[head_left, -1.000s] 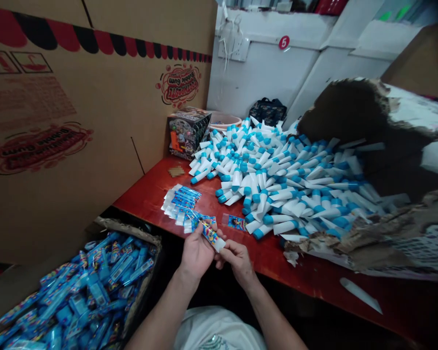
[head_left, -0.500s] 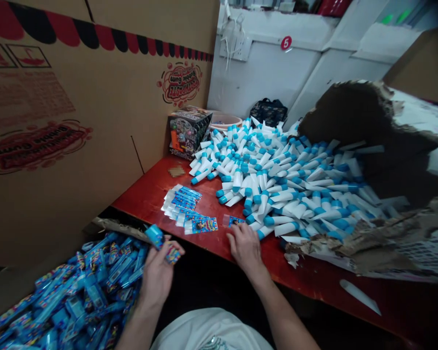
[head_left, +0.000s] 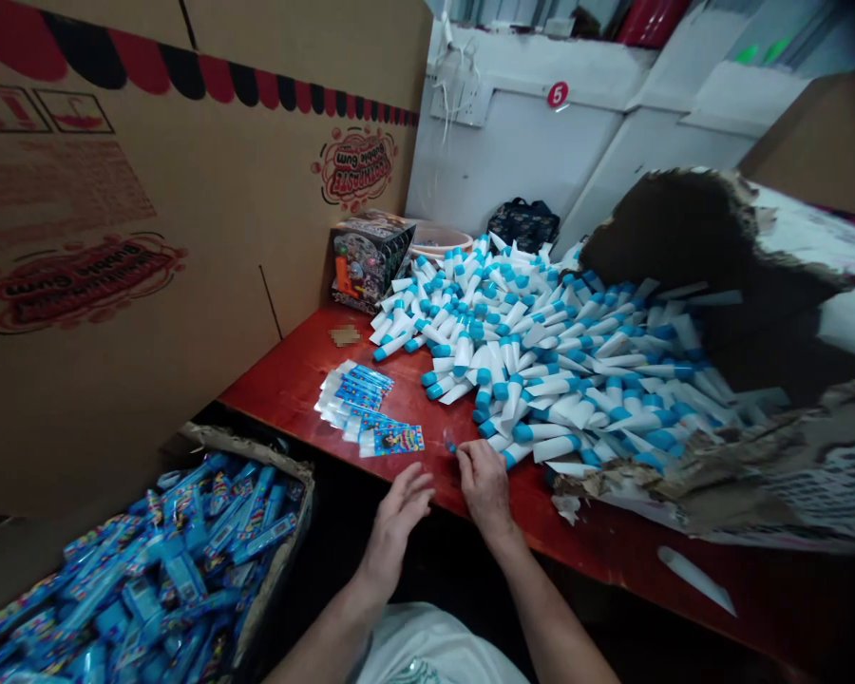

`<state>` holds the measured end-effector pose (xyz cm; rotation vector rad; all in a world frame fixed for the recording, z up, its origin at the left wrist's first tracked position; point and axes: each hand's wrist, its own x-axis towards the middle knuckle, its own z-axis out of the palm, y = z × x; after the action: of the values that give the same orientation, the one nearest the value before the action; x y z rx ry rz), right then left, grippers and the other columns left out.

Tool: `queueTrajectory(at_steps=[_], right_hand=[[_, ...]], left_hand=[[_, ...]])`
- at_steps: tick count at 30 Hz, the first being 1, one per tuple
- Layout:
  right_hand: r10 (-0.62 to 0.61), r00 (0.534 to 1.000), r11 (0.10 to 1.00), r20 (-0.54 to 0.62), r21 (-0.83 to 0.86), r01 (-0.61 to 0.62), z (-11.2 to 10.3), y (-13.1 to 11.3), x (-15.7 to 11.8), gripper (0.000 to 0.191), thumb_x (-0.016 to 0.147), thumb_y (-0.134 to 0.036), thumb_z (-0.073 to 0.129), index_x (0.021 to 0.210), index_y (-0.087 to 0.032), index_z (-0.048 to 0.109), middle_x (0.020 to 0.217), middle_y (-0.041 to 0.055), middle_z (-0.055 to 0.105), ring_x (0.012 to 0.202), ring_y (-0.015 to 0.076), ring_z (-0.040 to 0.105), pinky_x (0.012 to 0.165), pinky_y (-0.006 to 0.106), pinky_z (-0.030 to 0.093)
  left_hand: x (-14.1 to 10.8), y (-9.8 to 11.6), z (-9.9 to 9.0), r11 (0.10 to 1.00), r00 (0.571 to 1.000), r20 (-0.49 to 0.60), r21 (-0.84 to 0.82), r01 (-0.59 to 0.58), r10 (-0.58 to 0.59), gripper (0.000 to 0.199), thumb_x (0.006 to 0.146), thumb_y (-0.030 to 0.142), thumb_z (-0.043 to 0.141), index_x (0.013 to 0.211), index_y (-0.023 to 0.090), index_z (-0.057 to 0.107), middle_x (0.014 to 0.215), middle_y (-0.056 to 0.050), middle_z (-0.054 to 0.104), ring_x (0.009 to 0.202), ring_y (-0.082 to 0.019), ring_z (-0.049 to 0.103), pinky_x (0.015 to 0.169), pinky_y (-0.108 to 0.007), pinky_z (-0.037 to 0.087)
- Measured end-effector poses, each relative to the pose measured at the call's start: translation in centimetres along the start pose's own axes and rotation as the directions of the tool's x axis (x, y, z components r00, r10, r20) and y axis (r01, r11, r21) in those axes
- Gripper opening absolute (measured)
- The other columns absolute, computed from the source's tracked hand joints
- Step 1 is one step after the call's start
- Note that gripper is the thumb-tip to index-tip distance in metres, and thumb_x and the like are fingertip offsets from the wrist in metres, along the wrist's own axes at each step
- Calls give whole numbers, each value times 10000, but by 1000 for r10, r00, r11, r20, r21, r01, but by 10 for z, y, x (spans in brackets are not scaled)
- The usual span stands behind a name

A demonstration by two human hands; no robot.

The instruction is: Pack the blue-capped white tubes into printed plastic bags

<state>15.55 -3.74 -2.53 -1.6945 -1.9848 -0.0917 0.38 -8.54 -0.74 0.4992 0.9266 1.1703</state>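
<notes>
My right hand (head_left: 484,484) rests at the table's front edge, its fingertips pinching a small clear plastic sleeve (head_left: 449,441) beside the foot of a large pile of white tubes with blue caps (head_left: 541,361). Any print on the sleeve is mostly hidden. My left hand (head_left: 397,525) hangs empty with its fingers spread, just off the edge of the red wooden table (head_left: 285,385). A little above it lies a printed card (head_left: 397,440), next to a fanned stack of blue-printed packets (head_left: 352,394).
A cardboard box of blue packaged tubes (head_left: 149,579) sits low on the left, below the table edge. A cardboard wall (head_left: 114,285) rises left. A display box (head_left: 369,258), pink basin (head_left: 438,237) and dark bag (head_left: 523,225) stand behind the pile. Torn wrapping (head_left: 712,475) lies right.
My left hand has moved right from above the cardboard box and no longer holds the blue packet. My right hand has shifted slightly and now pinches the clear sleeve.
</notes>
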Motion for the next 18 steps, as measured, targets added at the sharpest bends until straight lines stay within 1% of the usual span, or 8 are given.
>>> queueTrajectory(at_steps=[2, 4, 7, 9, 11, 14, 16, 18], right_hand=[[-54, 998, 993, 11, 107, 53, -10, -15, -9, 229, 938, -199, 390, 815, -186, 583, 791, 25, 599, 797, 159, 537, 773, 297, 341], [-98, 995, 965, 25, 245, 89, -18, -24, -16, 215, 927, -186, 403, 834, -193, 597, 816, 30, 608, 826, 166, 545, 798, 313, 353], [14, 999, 908, -39, 418, 4, -24, -21, -19, 184, 924, -217, 421, 941, -199, 604, 916, 50, 608, 902, 175, 554, 824, 315, 391], [130, 988, 877, -78, 474, -78, -23, -10, -18, 205, 903, -267, 467, 1053, -191, 583, 1039, 83, 582, 1003, 199, 535, 875, 330, 405], [165, 986, 847, -3, 513, -140, -19, 0, -15, 249, 869, -303, 516, 1080, -189, 579, 1065, 88, 578, 1013, 208, 536, 877, 327, 417], [159, 966, 772, 202, 585, -249, -14, 4, -13, 150, 854, -309, 514, 841, -191, 605, 803, 17, 599, 765, 152, 565, 699, 249, 428], [195, 945, 719, 261, 618, -319, -12, 2, -13, 210, 854, -316, 498, 696, -189, 552, 652, -24, 537, 625, 114, 509, 595, 215, 384], [220, 935, 704, 278, 618, -349, -11, -2, -12, 293, 858, -360, 494, 621, -189, 496, 578, -47, 463, 564, 93, 448, 543, 203, 336]], left_hand=[[10, -10, 20, 980, 994, 92, -188, 69, -52, 279, 736, 298, 699, 983, 170, 677, 968, -80, 688, 887, -197, 636, 761, -287, 468], [20, -16, 31, 938, 998, 59, -343, 48, -30, 149, 716, 258, 710, 801, 142, 670, 796, -33, 673, 758, -139, 623, 718, -244, 463], [32, -20, 32, 907, 998, 19, -417, 55, -52, 152, 705, 237, 710, 795, 132, 647, 755, -24, 670, 676, -131, 614, 656, -252, 475], [35, -20, 30, 915, 996, 42, -394, 84, -73, 205, 736, 261, 685, 888, 131, 642, 820, -55, 689, 702, -165, 634, 637, -284, 488], [35, -19, 29, 929, 998, 35, -367, 54, -44, 217, 750, 265, 676, 919, 137, 630, 850, -59, 691, 720, -172, 640, 630, -284, 490], [33, -19, 29, 963, 999, 31, -271, -11, 20, 194, 759, 275, 677, 887, 141, 620, 788, -27, 665, 663, -135, 612, 588, -243, 469], [34, -20, 28, 987, 999, 23, -157, -36, 40, 221, 753, 295, 687, 896, 142, 617, 758, -13, 647, 626, -117, 586, 559, -226, 453], [37, -22, 28, 997, 998, -5, -55, -61, 61, 254, 734, 312, 706, 906, 149, 615, 742, 1, 635, 601, -102, 559, 545, -214, 442]])
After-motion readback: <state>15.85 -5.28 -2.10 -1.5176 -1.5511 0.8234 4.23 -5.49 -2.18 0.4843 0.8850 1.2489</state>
